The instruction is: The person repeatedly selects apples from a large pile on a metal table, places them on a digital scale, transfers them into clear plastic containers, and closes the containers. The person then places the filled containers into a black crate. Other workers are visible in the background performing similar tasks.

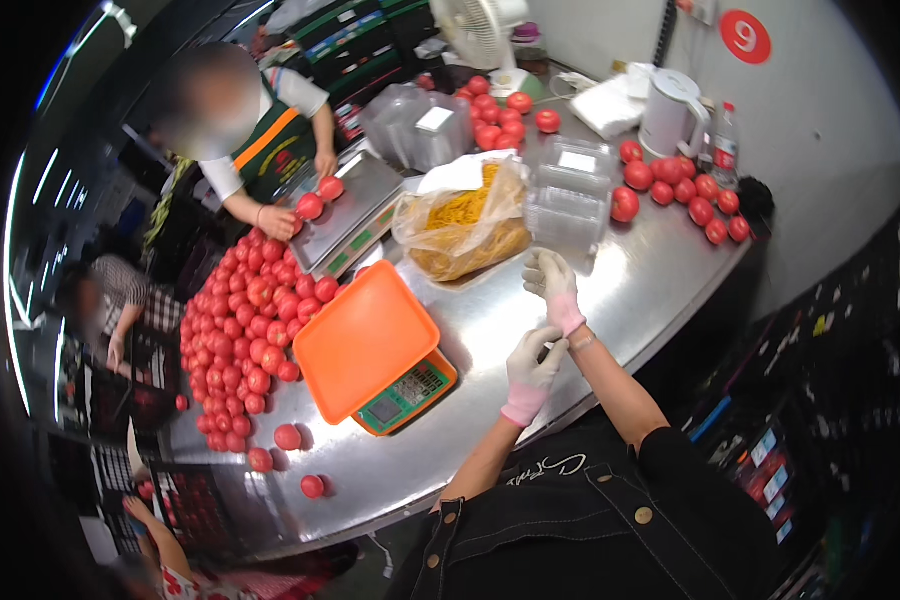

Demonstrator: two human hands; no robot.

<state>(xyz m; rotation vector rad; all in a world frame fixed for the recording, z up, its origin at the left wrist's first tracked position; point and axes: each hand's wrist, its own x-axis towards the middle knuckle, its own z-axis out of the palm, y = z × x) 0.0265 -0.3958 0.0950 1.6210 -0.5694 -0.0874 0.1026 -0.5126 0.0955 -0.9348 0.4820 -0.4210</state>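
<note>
Both my hands wear white gloves with pink cuffs over the steel table. My left hand (pixel 532 366) has its thumb and finger pinched at the pink cuff (pixel 565 315) of the right glove. Ahead of it, my right hand (pixel 550 276) holds nothing, its fingers loosely bent and apart, close to stacked clear plastic boxes (pixel 566 195). To the left of my hands stands an orange digital scale (pixel 371 341) with a bare tray. Beyond it lies a large heap of tomatoes (pixel 251 322). An open plastic bag of yellow ties or bands (pixel 461 217) sits ahead.
Across the table, a co-worker (pixel 270 135) touches tomatoes at a second scale (pixel 352 206). More clear boxes (pixel 416 124), a fan (pixel 480 34), a white kettle (pixel 669 112), a bottle (pixel 726 146) and tomatoes (pixel 667 171) stand or lie farther back. Loose tomatoes (pixel 288 436) lie near the left edge.
</note>
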